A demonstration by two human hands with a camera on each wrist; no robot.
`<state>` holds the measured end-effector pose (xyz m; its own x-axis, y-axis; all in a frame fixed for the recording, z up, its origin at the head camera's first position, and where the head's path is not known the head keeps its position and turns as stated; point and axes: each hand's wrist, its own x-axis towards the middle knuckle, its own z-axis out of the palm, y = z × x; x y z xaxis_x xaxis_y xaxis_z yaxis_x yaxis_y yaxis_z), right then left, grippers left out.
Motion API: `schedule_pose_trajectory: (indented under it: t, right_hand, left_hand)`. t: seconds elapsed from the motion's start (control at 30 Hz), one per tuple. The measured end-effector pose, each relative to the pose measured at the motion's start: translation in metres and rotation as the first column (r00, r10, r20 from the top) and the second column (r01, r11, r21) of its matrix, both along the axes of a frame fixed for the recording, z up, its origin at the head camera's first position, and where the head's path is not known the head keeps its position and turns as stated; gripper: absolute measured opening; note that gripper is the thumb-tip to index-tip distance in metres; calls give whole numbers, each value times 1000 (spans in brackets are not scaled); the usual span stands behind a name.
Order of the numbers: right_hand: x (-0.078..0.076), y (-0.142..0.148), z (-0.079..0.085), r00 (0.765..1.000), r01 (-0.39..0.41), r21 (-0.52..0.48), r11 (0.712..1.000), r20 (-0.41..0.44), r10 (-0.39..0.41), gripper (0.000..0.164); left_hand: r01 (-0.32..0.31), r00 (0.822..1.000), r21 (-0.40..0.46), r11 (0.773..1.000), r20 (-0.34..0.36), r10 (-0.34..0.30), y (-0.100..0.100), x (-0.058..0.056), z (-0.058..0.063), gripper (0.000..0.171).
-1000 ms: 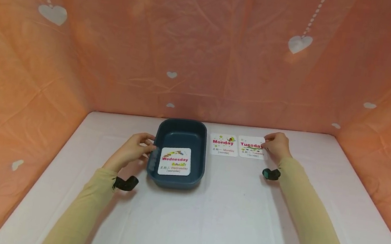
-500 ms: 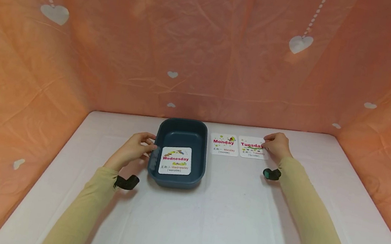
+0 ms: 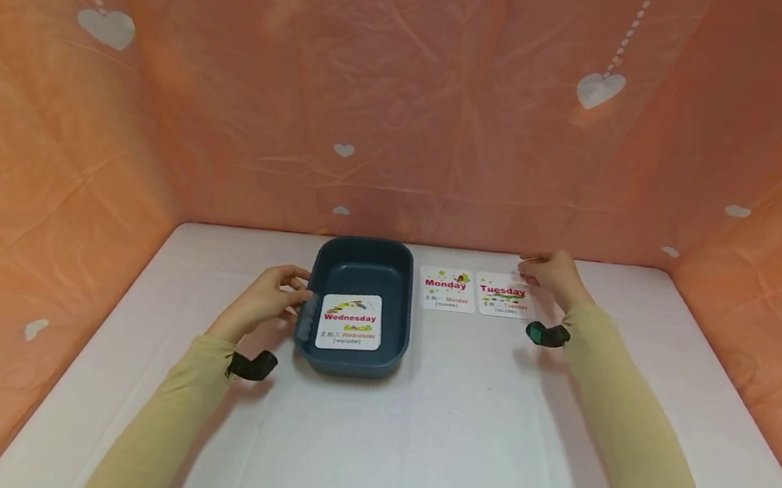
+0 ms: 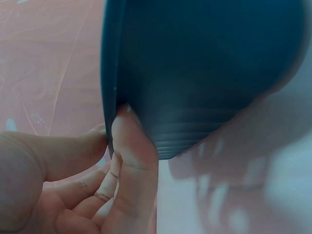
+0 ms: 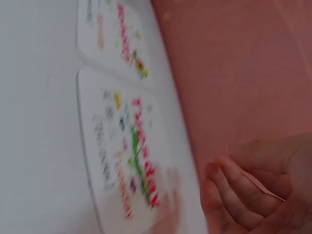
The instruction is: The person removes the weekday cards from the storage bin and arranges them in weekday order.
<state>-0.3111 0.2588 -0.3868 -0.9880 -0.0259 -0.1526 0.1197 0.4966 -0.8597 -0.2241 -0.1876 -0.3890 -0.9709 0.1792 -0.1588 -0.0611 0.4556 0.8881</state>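
- Your left hand (image 3: 263, 298) pinches the left rim of the dark-blue, rounded-rectangular plastic bin (image 3: 365, 276); a tug there could tilt it and slide the white square Wednesday card (image 3: 351, 322) inside.
- Right of the bin, white square Monday card (image 3: 446, 289), then white square Tuesday card (image 3: 501, 298); your right hand (image 3: 555, 277), released, fingers loosely curled, could brush Tuesday askew if lowered carelessly.
- Versus half a second ago: right hand lifted off Tuesday's edge; bin, cards unmoved.

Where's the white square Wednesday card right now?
In the head view, the white square Wednesday card lies inside the dark blue rectangular tray, at its near end, left of the white square Monday card.
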Motion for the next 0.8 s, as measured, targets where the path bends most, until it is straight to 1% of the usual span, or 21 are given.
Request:
schedule_pose_trajectory:
  t: [0.1, 0.2, 0.3, 0.4, 0.6, 0.8]
  right_hand:
    - [0, -10, 9, 999, -37, -34, 999, -3, 37, 39]
    - [1, -21, 19, 996, -90, -63, 994, -21, 89, 40]
    - [2, -34, 30, 988, -147, -87, 985, -50, 143, 41]
    - [4, -48, 40, 981, -187, -113, 976, -77, 179, 40]
    - [11, -78, 56, 963, -260, -179, 949, -122, 241, 37]
    - [20, -109, 66, 937, -343, -227, 911, -141, 318, 36]
  left_hand:
    - [0, 1000, 2, 1000, 0, 0, 0, -1, -1, 44]
    - [-1, 1000, 5, 1000, 1, 1, -1, -1, -2, 44]
    - [0, 1000, 15, 1000, 4, 0, -1, -2, -2, 44]
    - [-1, 1000, 14, 1000, 6, 1, 0, -1, -1, 44]
    - [-4, 1000, 2, 1000, 5, 4, 1, 0, 3, 44]
    - [-4, 1000, -5, 1000, 11, 4, -1, 0, 3, 44]
